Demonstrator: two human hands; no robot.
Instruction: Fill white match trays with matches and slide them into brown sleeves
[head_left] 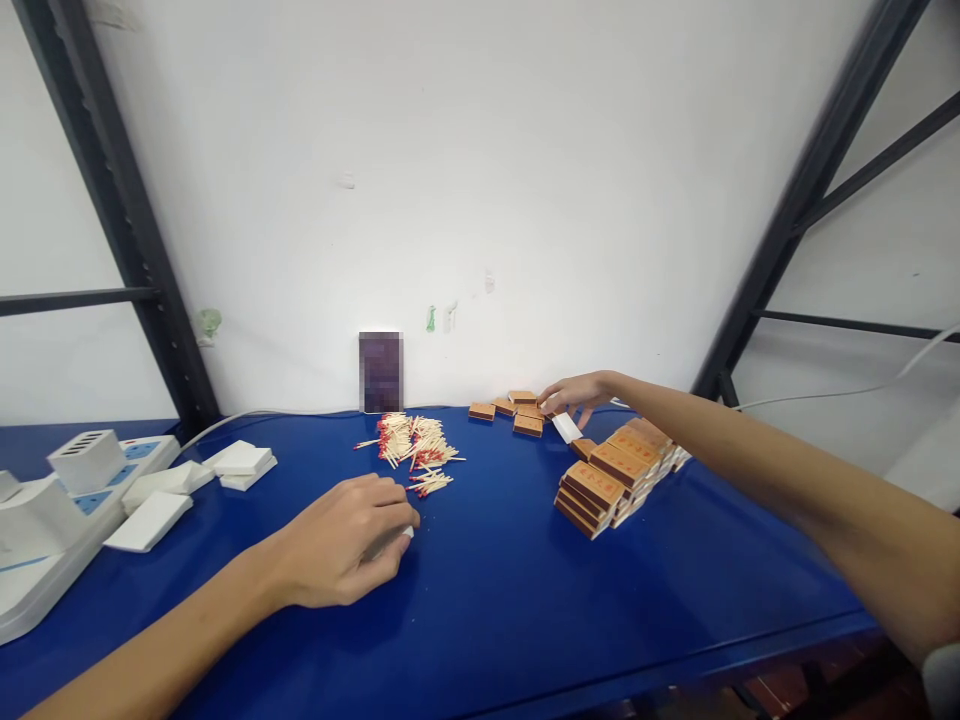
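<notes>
My left hand [356,540] is closed over the blue table, its fingers curled around a small white object [407,532], mostly hidden, that looks like a matchbox tray. Just beyond it lies a heap of red-tipped matches [420,445]. At the back, my right hand [577,393] reaches over loose brown matchboxes [528,425], fingers apart and fingertips at the boxes. A white piece [566,428] lies beneath this hand. Nearer to me, below the right forearm, stands a stacked block of matchboxes [600,480].
White trays [244,462] lie at the left beside a white power strip [90,500] with plugs in it. A dark blurred rectangle [381,372] leans on the wall behind the matches. Black rack posts [127,210] flank the table, and a cable runs along the back.
</notes>
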